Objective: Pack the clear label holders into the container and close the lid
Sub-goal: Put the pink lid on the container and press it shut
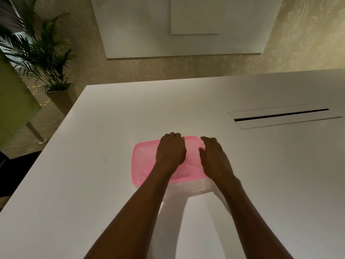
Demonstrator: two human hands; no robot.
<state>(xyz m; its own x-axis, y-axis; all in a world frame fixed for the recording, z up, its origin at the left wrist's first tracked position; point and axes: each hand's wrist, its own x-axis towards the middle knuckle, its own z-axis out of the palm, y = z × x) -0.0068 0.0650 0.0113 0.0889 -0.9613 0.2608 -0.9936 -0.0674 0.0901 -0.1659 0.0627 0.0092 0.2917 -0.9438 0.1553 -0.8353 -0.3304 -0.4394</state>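
- Pink translucent plastic lid (147, 161) covers the clear rectangular plastic container (188, 189), which sits near the middle of our white desk (112, 116).
- Our left hand (170, 153) lies palm-down on the lid, fingers curled over its far edge.
- Our right hand (214, 157) rests open at the lid's right end, fingers spread.
- Whatever is inside, we cannot make out.

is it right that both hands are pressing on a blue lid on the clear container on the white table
Not quite: the lid is pink, not blue. The head view shows the left hand flat on it and the right hand at its right edge, on the clear container on the white table.
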